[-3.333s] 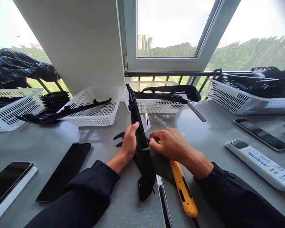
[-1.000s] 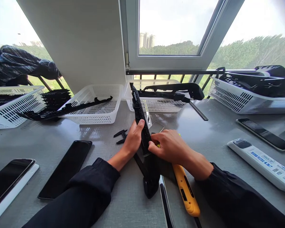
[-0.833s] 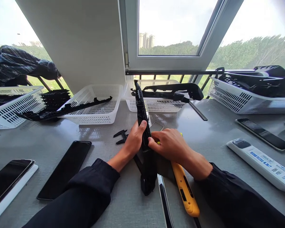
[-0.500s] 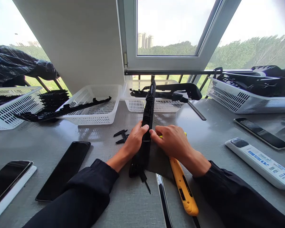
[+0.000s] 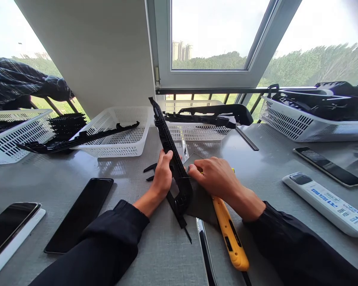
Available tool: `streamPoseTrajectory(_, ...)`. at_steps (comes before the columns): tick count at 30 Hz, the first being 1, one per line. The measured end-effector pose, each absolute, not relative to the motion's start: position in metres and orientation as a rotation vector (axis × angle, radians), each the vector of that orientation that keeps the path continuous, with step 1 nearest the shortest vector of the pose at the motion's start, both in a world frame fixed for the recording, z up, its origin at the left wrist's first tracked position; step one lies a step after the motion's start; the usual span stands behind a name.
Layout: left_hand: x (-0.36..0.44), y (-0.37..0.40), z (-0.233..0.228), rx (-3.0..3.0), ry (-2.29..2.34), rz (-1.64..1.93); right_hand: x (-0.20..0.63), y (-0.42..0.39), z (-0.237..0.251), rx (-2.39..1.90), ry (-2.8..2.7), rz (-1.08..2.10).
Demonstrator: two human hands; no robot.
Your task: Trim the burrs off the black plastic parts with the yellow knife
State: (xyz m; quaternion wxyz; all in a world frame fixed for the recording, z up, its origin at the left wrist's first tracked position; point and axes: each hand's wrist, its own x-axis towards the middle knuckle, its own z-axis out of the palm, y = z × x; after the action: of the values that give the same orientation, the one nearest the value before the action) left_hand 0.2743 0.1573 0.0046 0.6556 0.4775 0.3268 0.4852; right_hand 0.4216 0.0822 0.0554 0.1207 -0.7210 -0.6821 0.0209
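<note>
My left hand [image 5: 162, 174] grips a long black plastic trim part [image 5: 168, 147] near its middle; the part leans up and to the left, with its lower end near the grey table [image 5: 77, 171]. My right hand [image 5: 215, 178] sits just right of it, fingertips at the part's edge, and a yellow utility knife [image 5: 230, 236] runs under the palm toward me. A black caliper [image 5: 150, 170] lies on the table behind my left hand. A dark mat [image 5: 200, 204] lies under the hands.
White baskets [image 5: 119, 135] [image 5: 193, 131] [image 5: 304, 125] [image 5: 14, 135] holding black parts line the back under the window. Dark phones [image 5: 80, 214] [image 5: 8, 228] lie at left; a white remote [image 5: 325, 202] and another phone [image 5: 328, 167] lie at right. A metal strip [image 5: 205, 250] lies near me.
The black part swung from leaning left to nearly straight up half a second ago, and now tilts back to the left. Both hands stayed on it and shifted only slightly.
</note>
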Motion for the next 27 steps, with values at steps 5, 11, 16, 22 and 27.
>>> streamPoseTrajectory(5, 0.2748, 0.1552, 0.0088, 1.049, 0.736, 1.175, 0.4217, 0.0828, 0.0558, -2.157, -1.961, 0.031)
streamPoseTrajectory(11, 0.2751, 0.1594, 0.0114, 0.957, 0.817, 1.349, 0.4217, 0.0821, 0.0573, -2.173, -1.976, 0.041)
streamPoseTrajectory(16, 0.2751, 0.1611, 0.0117, 0.896, 0.819, 1.392, 0.4208, 0.0808, 0.0581, -2.125, -2.010, 0.039)
streamPoseTrajectory(22, 0.2748, 0.1626, 0.0118, 0.832, 0.824, 1.416, 0.4186, 0.0797, 0.0590, -2.105, -2.056, 0.058)
streamPoseTrajectory(27, 0.2746, 0.1620, 0.0129, 0.827, 0.837, 1.407, 0.4179, 0.0777, 0.0612, -2.081, -2.088, 0.061)
